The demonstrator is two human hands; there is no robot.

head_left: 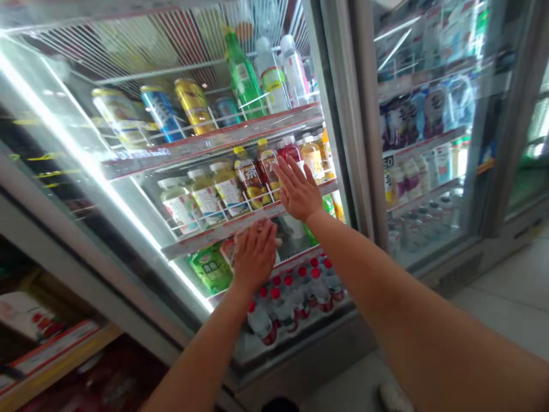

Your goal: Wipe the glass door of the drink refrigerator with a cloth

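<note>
My right hand point(298, 191) is stretched out flat in front of the middle shelf, its fingers extended and nothing seen in it. Behind its fingertips stand a dark-red drink bottle point(290, 150) and brown tea bottles with yellow caps point(247, 176). Lower and to the left, my left hand point(256, 254) reaches to the edge of the shelf below, back of the hand toward me. Its fingers are extended, slightly bent and blurred; whether they touch the shelf edge cannot be made out. A green pouch point(211, 269) lies left of it, and red-capped bottles point(285, 306) stand beneath.
The lit drinks fridge has wire-fronted shelves. Its top shelf bears cans point(193, 106), a green bottle point(243, 74) and clear bottles. A metal door frame point(360, 114) divides it from a second stocked fridge at right. Lower left is another product shelf point(55, 355).
</note>
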